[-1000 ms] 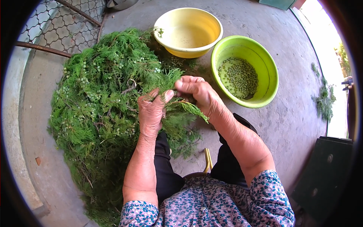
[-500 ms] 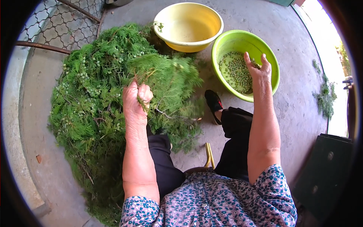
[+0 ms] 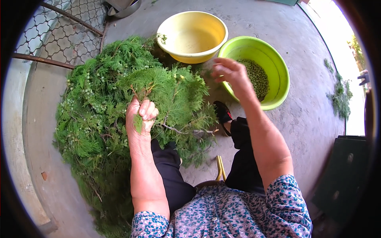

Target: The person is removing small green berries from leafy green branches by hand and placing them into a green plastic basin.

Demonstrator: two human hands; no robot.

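Berry-picking seemed underway: your left hand (image 3: 141, 114) clamped its fingers on sprigs (image 3: 147, 77) over the branch pile (image 3: 85, 133); your right hand (image 3: 233, 74), fingers too blurred to judge, hung by the green basin (image 3: 276, 70). Next, plucking called for reaching those sprigs.

A feathery green sprig (image 3: 151, 80), brownish at its stems, is held up at a sprawling heap of berry-bearing evergreen branches (image 3: 87, 123); whether its tips touch is hard to tell. Small round green berries (image 3: 258, 77) lie loose inside the lime-green basin (image 3: 278, 73).

right hand (image 3: 231, 75) blurred, part of green basin (image 3: 281, 75) hidden behind it, metal pan (image 3: 126, 12) cut off by top edge
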